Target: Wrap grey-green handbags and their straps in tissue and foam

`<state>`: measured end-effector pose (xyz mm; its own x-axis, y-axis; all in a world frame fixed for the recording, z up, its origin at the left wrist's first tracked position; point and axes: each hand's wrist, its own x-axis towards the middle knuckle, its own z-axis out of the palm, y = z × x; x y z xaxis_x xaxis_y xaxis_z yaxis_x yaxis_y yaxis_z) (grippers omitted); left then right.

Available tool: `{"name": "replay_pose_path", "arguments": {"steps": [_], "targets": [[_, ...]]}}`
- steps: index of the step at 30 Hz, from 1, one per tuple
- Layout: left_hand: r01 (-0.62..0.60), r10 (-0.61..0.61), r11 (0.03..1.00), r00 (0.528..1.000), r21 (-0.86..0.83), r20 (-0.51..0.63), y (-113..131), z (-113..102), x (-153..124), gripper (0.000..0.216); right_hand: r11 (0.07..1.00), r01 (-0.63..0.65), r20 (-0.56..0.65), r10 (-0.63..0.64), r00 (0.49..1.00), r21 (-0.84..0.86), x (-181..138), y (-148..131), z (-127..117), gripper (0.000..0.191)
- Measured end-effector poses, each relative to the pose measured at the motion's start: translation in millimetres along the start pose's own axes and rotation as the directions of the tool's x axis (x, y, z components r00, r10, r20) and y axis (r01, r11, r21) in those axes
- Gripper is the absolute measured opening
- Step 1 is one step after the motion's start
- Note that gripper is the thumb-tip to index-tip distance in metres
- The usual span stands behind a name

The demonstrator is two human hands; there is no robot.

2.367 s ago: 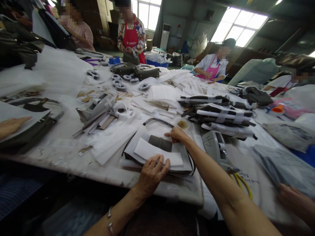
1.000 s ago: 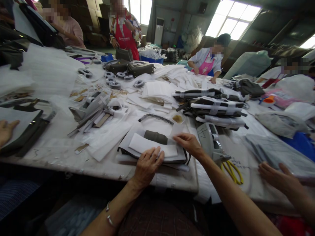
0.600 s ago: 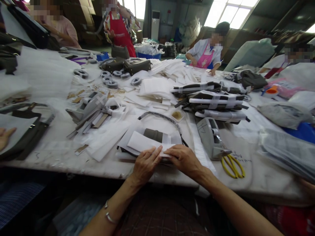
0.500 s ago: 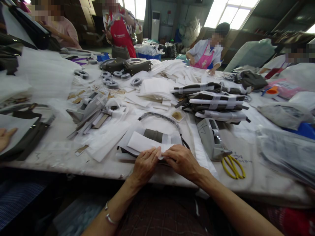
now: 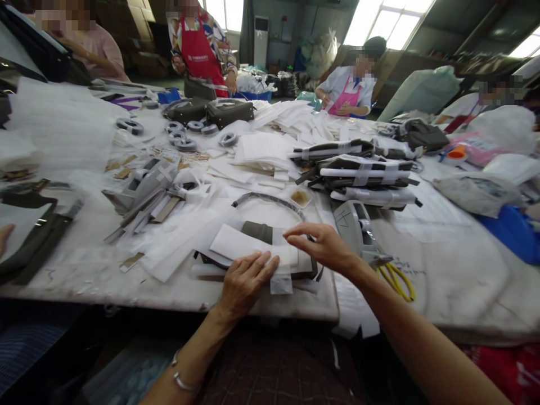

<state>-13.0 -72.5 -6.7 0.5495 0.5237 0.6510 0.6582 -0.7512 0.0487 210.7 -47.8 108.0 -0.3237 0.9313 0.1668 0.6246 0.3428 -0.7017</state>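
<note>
A dark olive handbag (image 5: 258,229) lies on the table in front of me, partly covered by white foam sheets (image 5: 236,243). Its wrapped handle (image 5: 270,197) arches away from me. Across the sheets runs a strip of clear tape (image 5: 281,284), its near end extending past the bag's front edge. My left hand (image 5: 247,281) rests flat on the foam, left of the tape, fingers stretched out. Over the bag's right side is my right hand (image 5: 323,246), fingers extended and apart with nothing in them. A grey tape dispenser (image 5: 354,228) stands just beyond it.
Yellow-handled scissors (image 5: 399,281) lie right of the dispenser. Wrapped bags (image 5: 365,171) are stacked behind it. Another dispenser (image 5: 147,183) stands left among cardboard strips. Foam sheets (image 5: 264,152) and tape rolls (image 5: 181,138) lie farther back. Several co-workers surround the table; one's hand (image 5: 5,236) shows at far left.
Both hands were together at the bag's front edge. My right hand has lifted up and right, while my left has flattened on the foam, and the tape strip now shows. The view shifted slightly.
</note>
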Motion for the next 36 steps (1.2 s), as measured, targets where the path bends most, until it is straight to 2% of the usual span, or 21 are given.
{"name": "replay_pose_path", "arguments": {"steps": [3, 5, 7, 10, 15, 18, 21, 23, 25, 26, 27, 28, 30, 31, 32, 33, 34, 36], "targets": [[-0.02, 0.02, 1.0, 1.0, -0.021, -0.003, -4, -4, 2, 0.04, 0.998, -0.049, 0.219, 0.058, 0.974, -0.046, 51, 15, -3, 0.026], [-0.02, 0.02, 0.999, 1.0, -0.034, -0.001, -5, -6, 2, 0.039, 0.983, -0.002, 0.366, 0.07, 0.928, -0.183, 81, 24, 8, 0.025], [-0.007, 0.007, 0.999, 1.0, -0.041, -0.002, -4, -7, 2, 0.038, 0.946, 0.059, 0.456, 0.098, 0.885, -0.318, 101, 33, 21, 0.024], [0.017, -0.018, 0.999, 1.0, -0.043, -0.017, -2, -4, 1, 0.038, 0.917, 0.086, 0.476, 0.121, 0.871, -0.389, 104, 47, 28, 0.026], [0.071, -0.072, 0.997, 0.996, -0.03, -0.045, 0, 0, 4, 0.04, 0.939, 0.05, 0.513, 0.141, 0.847, -0.341, 74, 61, 14, 0.023], [0.072, -0.073, 0.997, 0.996, -0.021, -0.045, 0, -1, 7, 0.039, 0.932, -0.008, 0.48, 0.194, 0.856, -0.363, 64, 60, 16, 0.016], [0.079, -0.079, 0.997, 0.996, -0.009, -0.048, -2, -3, 12, 0.038, 0.922, -0.033, 0.432, 0.213, 0.876, -0.387, 68, 57, 21, 0.014], [0.098, -0.098, 0.995, 0.994, 0.001, -0.057, -4, -5, 16, 0.037, 0.935, -0.041, 0.438, 0.203, 0.875, -0.352, 72, 59, 16, 0.016], [0.122, -0.122, 0.992, 0.99, 0.008, -0.07, -6, -6, 22, 0.038, 0.963, -0.07, 0.374, 0.168, 0.912, -0.262, 72, 61, 4, 0.02], [0.136, -0.135, 0.991, 0.988, 0.01, -0.074, -8, -7, 24, 0.038, 0.976, -0.085, 0.277, 0.139, 0.951, -0.2, 67, 61, -4, 0.022], [0.148, -0.146, 0.989, 0.986, 0.013, -0.075, -9, -8, 27, 0.038, 0.987, -0.092, 0.136, 0.11, 0.985, -0.136, 60, 60, -11, 0.022], [0.158, -0.157, 0.987, 0.985, 0.015, -0.074, -10, -8, 29, 0.039, 0.993, -0.088, -0.036, 0.085, 0.996, -0.079, 49, 58, -17, 0.021], [0.167, -0.166, 0.986, 0.984, 0.019, -0.063, -12, -8, 32, 0.039, 0.998, -0.056, -0.342, 0.041, 0.939, -0.033, 18, 49, -22, 0.019], [0.166, -0.164, 0.986, 0.985, 0.02, -0.055, -13, -8, 32, 0.039, 0.999, -0.034, -0.429, 0.015, 0.903, -0.035, 0, 44, -20, 0.021], [0.162, -0.161, 0.987, 0.986, 0.02, -0.047, -13, -7, 32, 0.039, 0.999, 0.0, -0.459, -0.023, 0.888, -0.051, -18, 39, -15, 0.023], [0.157, -0.156, 0.987, 0.987, 0.019, -0.038, -14, -6, 32, 0.039, 0.996, 0.059, -0.411, -0.082, 0.908, -0.067, -36, 35, -8, 0.023], [0.152, -0.152, 0.988, 0.988, 0.018, -0.03, -14, -5, 31, 0.039, 0.988, 0.131, -0.298, -0.149, 0.943, -0.08, -53, 31, 0, 0.021], [0.142, -0.142, 0.99, 0.99, 0.021, -0.016, -15, -3, 29, 0.039, 0.956, 0.262, -0.082, -0.274, 0.958, -0.132, -78, 28, 20, 0.014]]}}
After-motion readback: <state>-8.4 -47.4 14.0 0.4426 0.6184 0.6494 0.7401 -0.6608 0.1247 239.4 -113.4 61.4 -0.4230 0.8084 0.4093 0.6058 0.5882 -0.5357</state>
